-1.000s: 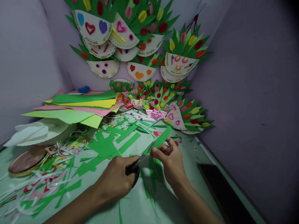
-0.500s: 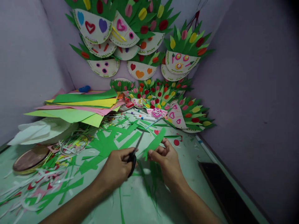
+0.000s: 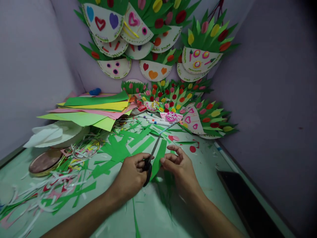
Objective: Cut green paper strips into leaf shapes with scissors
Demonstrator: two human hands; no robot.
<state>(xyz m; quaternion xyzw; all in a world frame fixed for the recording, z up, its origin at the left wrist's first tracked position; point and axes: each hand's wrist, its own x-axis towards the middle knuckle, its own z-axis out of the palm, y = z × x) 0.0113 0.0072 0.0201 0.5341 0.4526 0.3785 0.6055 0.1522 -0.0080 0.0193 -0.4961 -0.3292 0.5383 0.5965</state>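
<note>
My left hand (image 3: 135, 172) is closed round the black handles of a pair of scissors (image 3: 149, 162), whose blades point up and away from me. Between thumb and fingers, my right hand (image 3: 180, 168) pinches a strip of green paper (image 3: 158, 160). That strip stands at a slant just right of the scissors, and its upper end is near the blades. Whether the blades touch it I cannot tell. On the table left of my hands lie cut green paper pieces (image 3: 116, 147). Thin green offcuts hang or lie below my right hand.
Coloured paper sheets (image 3: 96, 105) are stacked at the back left, with white paper plates (image 3: 59, 134) in front. A round lid (image 3: 46, 161) lies among paper scraps (image 3: 59, 188). Markers (image 3: 157, 120) and decorated half plates (image 3: 193, 120) fill the back. A black phone-like slab (image 3: 244, 198) lies right.
The scissors have come away from the green strip and turned more upright. My right hand has turned the strip, so its lower end now hangs beside the scissors. The view has shifted slightly.
</note>
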